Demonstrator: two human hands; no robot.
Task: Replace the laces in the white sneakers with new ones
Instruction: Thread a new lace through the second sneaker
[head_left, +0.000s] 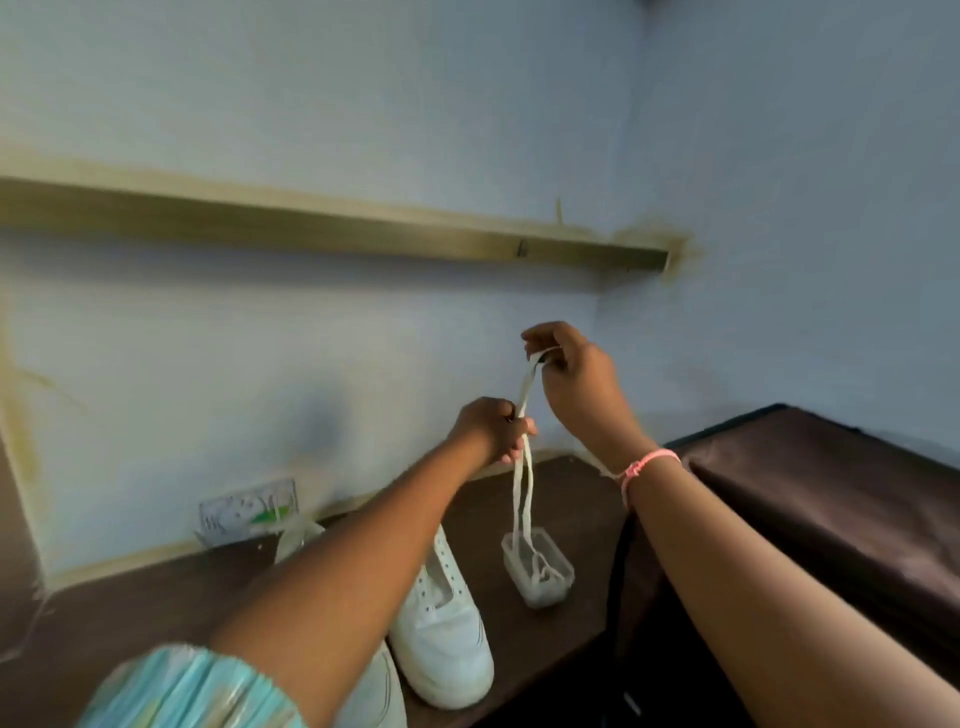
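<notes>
Sneaker left of lace tub

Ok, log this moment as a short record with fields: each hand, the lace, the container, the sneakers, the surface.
left hand: grips the lace partway down
right hand: pinches the lace's upper end, raised above the left
lace: white, flat, two strands hanging into the container
container: small clear tub, holds the bunched rest of the lace
sneakers: one white sneaker unlaced, eyelets empty; second sneaker mostly hidden by the left arm
surface: dark brown tabletop
</notes>
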